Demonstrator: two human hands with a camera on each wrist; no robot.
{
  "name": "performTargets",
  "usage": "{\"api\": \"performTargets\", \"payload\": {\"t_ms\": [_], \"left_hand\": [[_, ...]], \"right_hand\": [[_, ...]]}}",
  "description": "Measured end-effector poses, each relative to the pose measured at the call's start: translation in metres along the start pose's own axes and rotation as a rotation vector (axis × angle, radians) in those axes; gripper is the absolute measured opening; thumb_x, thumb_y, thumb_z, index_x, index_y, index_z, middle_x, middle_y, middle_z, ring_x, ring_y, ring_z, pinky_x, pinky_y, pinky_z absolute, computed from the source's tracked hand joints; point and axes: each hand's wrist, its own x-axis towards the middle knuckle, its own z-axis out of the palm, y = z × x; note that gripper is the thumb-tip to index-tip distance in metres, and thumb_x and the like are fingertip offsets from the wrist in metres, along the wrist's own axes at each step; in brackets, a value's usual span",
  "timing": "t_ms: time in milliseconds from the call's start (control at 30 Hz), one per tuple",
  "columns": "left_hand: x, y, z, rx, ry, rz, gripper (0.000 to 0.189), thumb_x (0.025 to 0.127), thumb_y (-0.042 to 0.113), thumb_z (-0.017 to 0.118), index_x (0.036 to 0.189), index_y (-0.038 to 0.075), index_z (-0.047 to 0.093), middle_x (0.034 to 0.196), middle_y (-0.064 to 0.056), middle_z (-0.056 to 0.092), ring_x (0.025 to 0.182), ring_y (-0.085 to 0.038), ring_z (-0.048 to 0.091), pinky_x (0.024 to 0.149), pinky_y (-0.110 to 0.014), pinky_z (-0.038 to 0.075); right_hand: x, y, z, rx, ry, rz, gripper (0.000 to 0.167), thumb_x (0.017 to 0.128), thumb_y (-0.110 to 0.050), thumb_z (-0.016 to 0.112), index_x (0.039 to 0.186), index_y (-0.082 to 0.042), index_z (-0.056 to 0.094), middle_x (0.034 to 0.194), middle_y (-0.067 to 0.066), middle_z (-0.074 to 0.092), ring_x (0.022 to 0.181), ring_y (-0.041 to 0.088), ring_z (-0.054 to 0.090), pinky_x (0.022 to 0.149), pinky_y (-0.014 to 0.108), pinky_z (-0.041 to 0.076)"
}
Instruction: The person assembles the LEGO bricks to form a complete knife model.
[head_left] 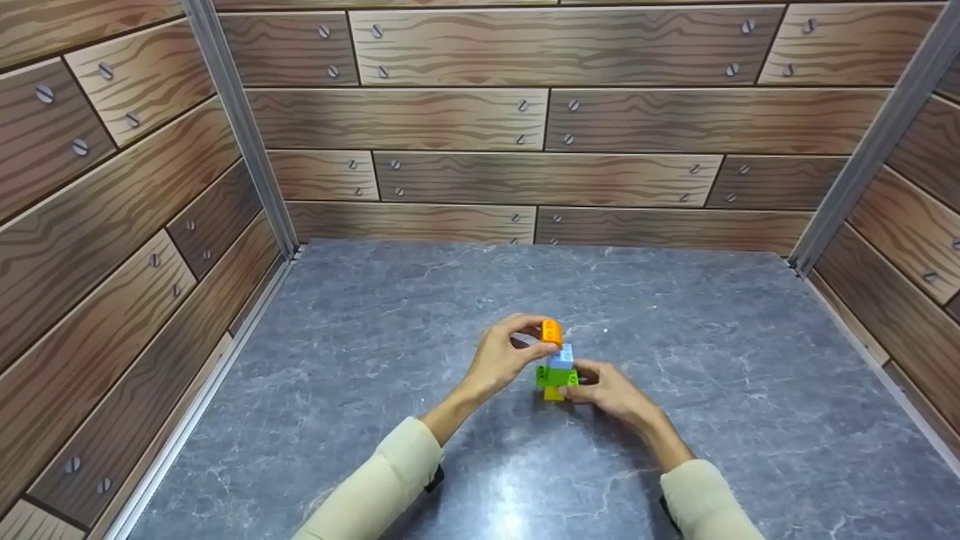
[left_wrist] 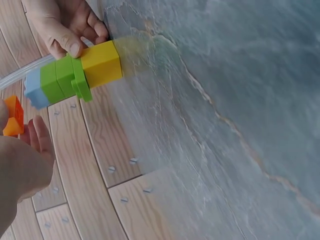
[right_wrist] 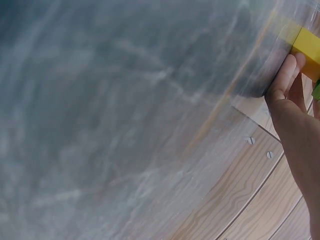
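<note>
A small tower of toy building bricks stands on the grey tabletop, with a yellow brick (head_left: 553, 394) at its base, green bricks (left_wrist: 62, 77) in the middle and a light blue brick (head_left: 565, 354) on top. One green piece sticks out past the sides. My right hand (head_left: 619, 394) grips the tower low down, its thumb by the edge between yellow and green. Between thumb and fingers, my left hand (head_left: 501, 354) pinches an orange brick (head_left: 551, 332) just above the blue one. The left wrist view shows a gap between orange and blue.
Grey marbled tabletop (head_left: 420, 300) surrounds the tower. Wood-patterned panels (head_left: 450, 120) rise at the back and both sides, joined by metal corner posts (head_left: 247, 127). Light glares off the tabletop near the front.
</note>
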Motion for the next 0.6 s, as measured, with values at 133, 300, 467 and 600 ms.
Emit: {"api": "performTargets", "payload": {"t_ms": [133, 300, 467, 600], "left_hand": [[0.000, 0.001, 0.004, -0.010, -0.005, 0.002, 0.038, 0.087, 0.030, 0.085, 0.123, 0.020, 0.076, 0.110, 0.008, 0.071, 0.103, -0.010, 0.067, 0.085, -0.028, 0.058], [0.002, 0.002, 0.008, -0.028, -0.017, 0.011, 0.042, 0.088, 0.027, 0.084, 0.128, 0.019, 0.073, 0.110, 0.007, 0.073, 0.103, -0.009, 0.067, 0.086, -0.029, 0.058], [0.002, 0.001, 0.012, -0.036, -0.025, 0.005, 0.041, 0.089, 0.027, 0.083, 0.128, 0.020, 0.073, 0.110, 0.007, 0.074, 0.103, -0.008, 0.067, 0.088, -0.034, 0.059], [0.001, 0.000, 0.014, -0.040, -0.031, -0.011, 0.040, 0.089, 0.027, 0.083, 0.127, 0.021, 0.073, 0.111, 0.006, 0.074, 0.102, -0.011, 0.068, 0.086, -0.030, 0.058]], "right_hand": [[0.000, 0.001, 0.000, -0.005, 0.001, 0.002, 0.054, 0.097, -0.013, 0.073, 0.145, 0.005, 0.054, 0.130, 0.025, 0.067, 0.115, 0.030, 0.067, 0.095, 0.036, 0.058], [0.000, 0.002, -0.002, -0.027, -0.004, -0.017, 0.053, 0.097, -0.013, 0.073, 0.144, 0.005, 0.056, 0.129, 0.024, 0.068, 0.113, 0.029, 0.068, 0.094, 0.035, 0.057], [0.000, 0.003, -0.001, -0.023, -0.016, -0.027, 0.055, 0.097, -0.012, 0.073, 0.146, 0.005, 0.054, 0.127, 0.023, 0.069, 0.110, 0.028, 0.068, 0.092, 0.031, 0.057], [0.000, 0.002, -0.001, -0.013, -0.021, -0.024, 0.057, 0.097, -0.012, 0.073, 0.147, 0.006, 0.052, 0.127, 0.023, 0.068, 0.109, 0.027, 0.068, 0.092, 0.031, 0.058]]}}
